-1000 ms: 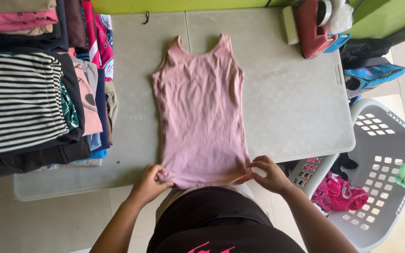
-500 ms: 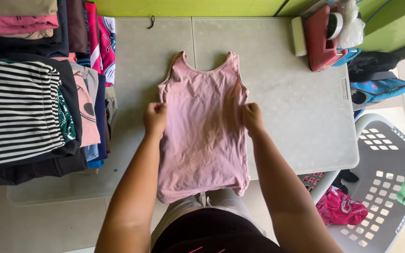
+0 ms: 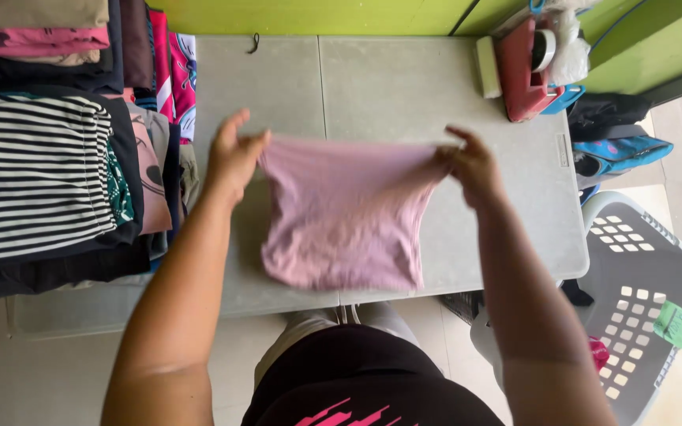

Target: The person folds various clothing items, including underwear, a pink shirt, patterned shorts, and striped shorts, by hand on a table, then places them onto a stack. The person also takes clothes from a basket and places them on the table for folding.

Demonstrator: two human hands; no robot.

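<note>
Both forearms reach forward from the bottom of the view, elbows low and wide apart. The left hand (image 3: pixel 234 158) is raised with fingers (image 3: pixel 230 130) spread and thumb pinching inward; the right hand (image 3: pixel 471 166) mirrors it at the same height, fingers curled in a pinch, wrists bent slightly inward

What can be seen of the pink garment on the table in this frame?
The pink garment is a plain, pale pink piece of soft, slightly wrinkled knit-looking fabric. It is folded over, so straps and neckline are hidden. Its upper edge is stretched between the left hand and the right hand, each pinching a top corner, while its lower part lies on the grey table near the front edge. Nothing else touches it.
</note>
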